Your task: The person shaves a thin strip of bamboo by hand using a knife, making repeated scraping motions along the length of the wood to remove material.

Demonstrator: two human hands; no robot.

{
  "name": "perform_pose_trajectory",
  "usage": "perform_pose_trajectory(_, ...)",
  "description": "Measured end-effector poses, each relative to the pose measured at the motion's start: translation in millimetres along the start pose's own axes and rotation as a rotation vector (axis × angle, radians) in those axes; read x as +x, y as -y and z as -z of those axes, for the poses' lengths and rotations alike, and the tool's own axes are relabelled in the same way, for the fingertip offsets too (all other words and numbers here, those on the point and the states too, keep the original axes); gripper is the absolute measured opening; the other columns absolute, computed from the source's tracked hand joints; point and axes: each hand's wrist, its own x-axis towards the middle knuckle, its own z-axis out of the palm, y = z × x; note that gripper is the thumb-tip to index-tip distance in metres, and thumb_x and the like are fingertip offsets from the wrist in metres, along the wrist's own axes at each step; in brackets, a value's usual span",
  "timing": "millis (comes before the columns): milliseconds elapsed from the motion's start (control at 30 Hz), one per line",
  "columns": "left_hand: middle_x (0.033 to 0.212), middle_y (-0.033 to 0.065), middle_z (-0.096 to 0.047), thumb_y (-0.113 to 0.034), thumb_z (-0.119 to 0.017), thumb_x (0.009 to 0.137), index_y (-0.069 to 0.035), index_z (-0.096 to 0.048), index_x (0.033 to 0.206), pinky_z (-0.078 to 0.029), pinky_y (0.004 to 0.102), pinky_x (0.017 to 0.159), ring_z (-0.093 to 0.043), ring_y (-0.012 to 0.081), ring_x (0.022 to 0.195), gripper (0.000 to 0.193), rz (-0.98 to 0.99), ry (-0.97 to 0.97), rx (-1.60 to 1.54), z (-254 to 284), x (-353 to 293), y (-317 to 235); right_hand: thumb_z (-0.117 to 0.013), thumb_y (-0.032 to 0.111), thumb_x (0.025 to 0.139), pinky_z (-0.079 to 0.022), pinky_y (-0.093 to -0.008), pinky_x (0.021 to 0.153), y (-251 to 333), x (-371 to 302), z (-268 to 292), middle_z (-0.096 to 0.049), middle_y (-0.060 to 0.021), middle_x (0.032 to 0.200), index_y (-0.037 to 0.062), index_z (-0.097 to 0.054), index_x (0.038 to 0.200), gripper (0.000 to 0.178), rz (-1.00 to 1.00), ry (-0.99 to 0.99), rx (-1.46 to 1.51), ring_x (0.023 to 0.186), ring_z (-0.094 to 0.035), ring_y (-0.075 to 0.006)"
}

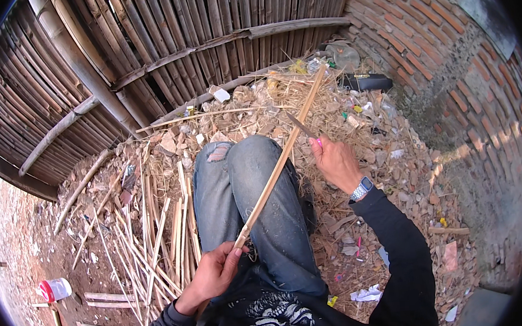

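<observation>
A long, pale bamboo strip (275, 182) slants across my jeans from near my lap to the upper right. Its near end is gripped by my left hand (216, 272), with the thumb along the top. My right hand (336, 162) closes round the handle of a knife (299, 124), the handle mostly hidden by the fingers. The knife's dark blade lies against or just over the strip's edge, past my knees; I cannot tell whether it cuts in. A watch (362, 189) is on my right wrist.
Several split bamboo strips (174, 231) lie in a heap left of my legs. A bamboo fence (201, 20) stands ahead, a brick wall (482, 90) to the right. Rubble, shavings and litter cover the ground. A red-and-white tub (55, 289) lies far left; a black case (366, 82) sits by the wall.
</observation>
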Motion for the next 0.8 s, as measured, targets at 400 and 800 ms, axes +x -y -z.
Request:
perform_pose_trajectory(400,0.059,-0.0059,-0.045,-0.018,-0.053,0.109,0.001,-0.068,0.12,-0.035,0.0243,0.05,-0.04,0.0026,0.054,0.027,0.079,0.004,0.068,13.0,-21.6,4.2,-0.051,0.041,0.105,-0.049,-0.0534,0.056,17.4,-8.6,19.5,-0.062,-0.0214,0.061,0.0009,-0.062,0.086,0.046,0.021,0.008,0.253,0.06,-0.064,-0.0449)
perform_pose_trajectory(800,0.06,0.001,-0.052,-0.021,-0.058,0.106,-0.004,-0.066,0.134,-0.043,0.0299,0.054,-0.048,0.0066,0.058,0.034,-0.114,-0.134,0.063,-26.8,27.5,-14.2,-0.076,0.037,0.092,-0.044,-0.0407,0.051,108.7,-68.9,42.9,-0.056,-0.0123,0.057,0.0032,-0.071,0.083,0.035,0.09,0.258,0.791,0.051,-0.06,-0.0299)
